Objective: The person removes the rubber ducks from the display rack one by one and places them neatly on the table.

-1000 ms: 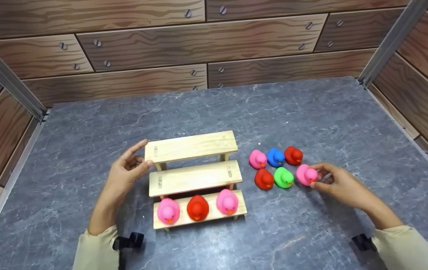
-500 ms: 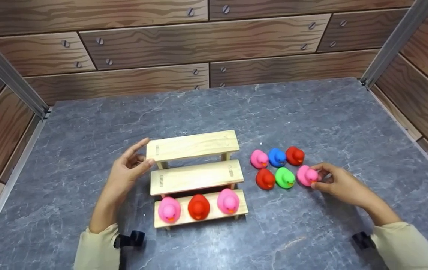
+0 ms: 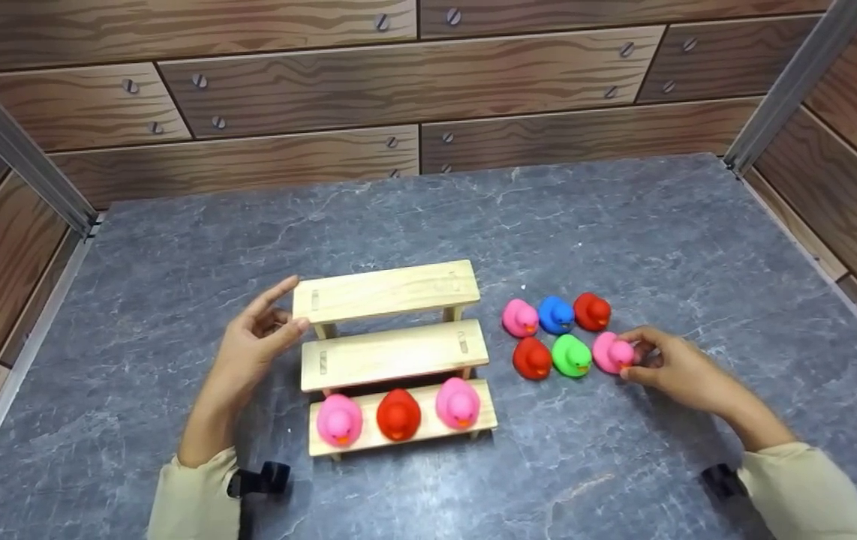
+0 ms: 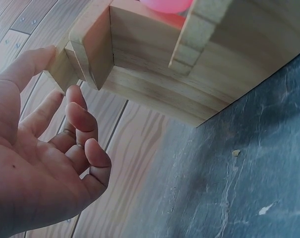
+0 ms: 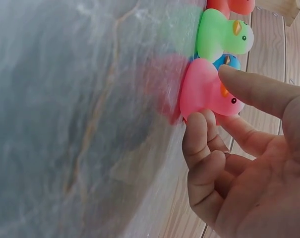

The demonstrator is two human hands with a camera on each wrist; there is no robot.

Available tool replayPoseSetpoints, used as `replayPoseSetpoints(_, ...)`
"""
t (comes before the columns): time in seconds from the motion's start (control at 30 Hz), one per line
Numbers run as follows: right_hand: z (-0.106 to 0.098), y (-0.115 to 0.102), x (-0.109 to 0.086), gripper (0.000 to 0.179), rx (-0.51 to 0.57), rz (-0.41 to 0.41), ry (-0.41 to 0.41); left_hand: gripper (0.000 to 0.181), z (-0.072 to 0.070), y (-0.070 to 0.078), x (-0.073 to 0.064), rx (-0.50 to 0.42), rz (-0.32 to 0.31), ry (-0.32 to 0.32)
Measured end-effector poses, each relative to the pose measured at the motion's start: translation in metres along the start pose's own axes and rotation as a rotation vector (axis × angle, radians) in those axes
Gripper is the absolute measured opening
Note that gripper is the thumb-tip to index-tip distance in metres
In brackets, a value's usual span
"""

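Note:
A three-tier wooden display stand (image 3: 391,358) stands on the table in the head view. My left hand (image 3: 246,346) pinches the left end of its top board (image 3: 387,292), thumb on the near edge and index finger at the far edge; the left wrist view shows the other fingers loosely curled below. Farther right, my right hand (image 3: 675,373) has thumb and index finger around a pink rubber duck (image 5: 202,89) that sits on the table. Beside that duck is a green duck (image 3: 571,355), then a red duck (image 3: 531,358).
Behind them sit a pink duck (image 3: 520,318), a blue duck (image 3: 556,315) and a red duck (image 3: 592,311). The lowest board carries a pink duck (image 3: 339,421), a red duck (image 3: 398,415) and another pink duck (image 3: 458,403). Wood-patterned walls (image 3: 286,90) enclose the table.
The pink duck in my right hand has shifted slightly left, closer to the green duck. My left hand keeps its place on the stand; the head view has shifted a little.

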State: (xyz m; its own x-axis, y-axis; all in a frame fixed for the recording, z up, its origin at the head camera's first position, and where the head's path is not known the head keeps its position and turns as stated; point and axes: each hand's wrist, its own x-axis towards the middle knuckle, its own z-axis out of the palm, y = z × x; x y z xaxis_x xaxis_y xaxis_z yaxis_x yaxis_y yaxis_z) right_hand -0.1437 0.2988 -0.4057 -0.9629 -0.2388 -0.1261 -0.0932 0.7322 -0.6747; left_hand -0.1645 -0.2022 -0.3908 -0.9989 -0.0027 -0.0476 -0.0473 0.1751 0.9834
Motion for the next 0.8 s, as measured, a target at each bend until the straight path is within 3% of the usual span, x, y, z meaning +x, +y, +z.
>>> replayPoseSetpoints(0.27,-0.002,-0.001,0.001,0.044,0.000,0.004,-0.008,0.057,0.000,0.000,-0.001,0.004,-0.004,0.002)
replayPoseSetpoints(0.57,-0.005,-0.005,-0.005,0.054,0.070,0.041,0.007,0.058,0.000,0.000,-0.001,0.002,-0.013,-0.001)
replayPoseSetpoints(0.8,-0.008,-0.015,-0.010,0.054,0.045,0.034,0.034,0.058,0.001,0.000,0.000,0.005,-0.016,0.003)
